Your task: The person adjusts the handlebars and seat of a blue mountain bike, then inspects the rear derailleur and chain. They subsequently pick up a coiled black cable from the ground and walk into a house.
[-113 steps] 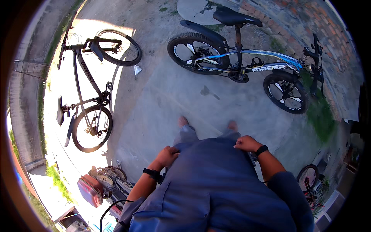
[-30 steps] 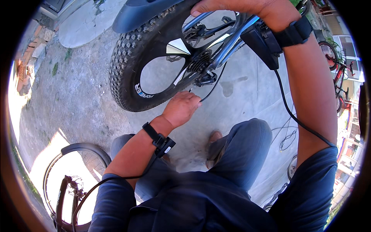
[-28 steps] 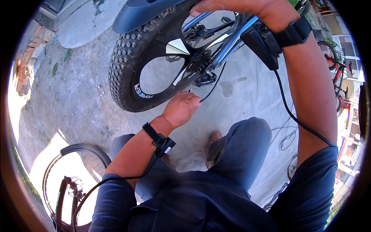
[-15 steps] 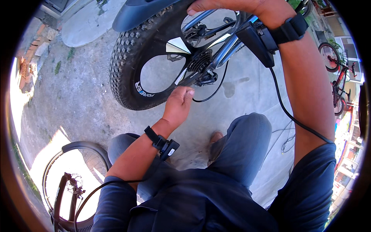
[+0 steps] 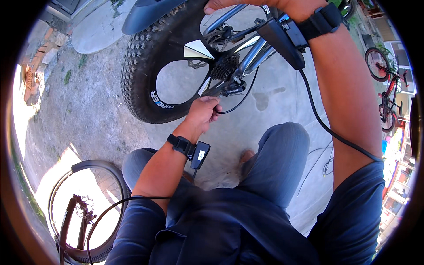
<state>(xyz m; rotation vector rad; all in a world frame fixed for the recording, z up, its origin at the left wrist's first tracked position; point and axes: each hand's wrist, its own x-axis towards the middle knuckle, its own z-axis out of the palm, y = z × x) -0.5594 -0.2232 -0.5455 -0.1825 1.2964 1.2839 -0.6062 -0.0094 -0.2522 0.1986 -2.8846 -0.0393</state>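
Note:
A bicycle's fat, knobbly rear wheel (image 5: 140, 84) with a black spoked rim fills the top centre, in front of me. At its hub are the cassette (image 5: 224, 66) and the black rear derailleur (image 5: 234, 87), with a thin black cable (image 5: 242, 102) looping below. My left hand (image 5: 204, 111) is closed just under the derailleur, its fingers pinched on the cable's near end. At the top edge, my right hand (image 5: 251, 3) grips the wheel, thumb against the rim; its other fingers are cut off. Silver-blue frame tubes (image 5: 250, 57) pass beneath my right wrist.
A dark mudguard (image 5: 148, 14) overhangs the tyre. At lower left stands another bicycle wheel (image 5: 120, 183) with a dark fork. A red and black bicycle (image 5: 388, 90) is at the far right. Loose thin cable (image 5: 327, 167) lies on the concrete beside my right knee.
The wheel and right hand have shifted slightly left. My left wrist has turned, and the left fingers now curl round by the cable below the derailleur.

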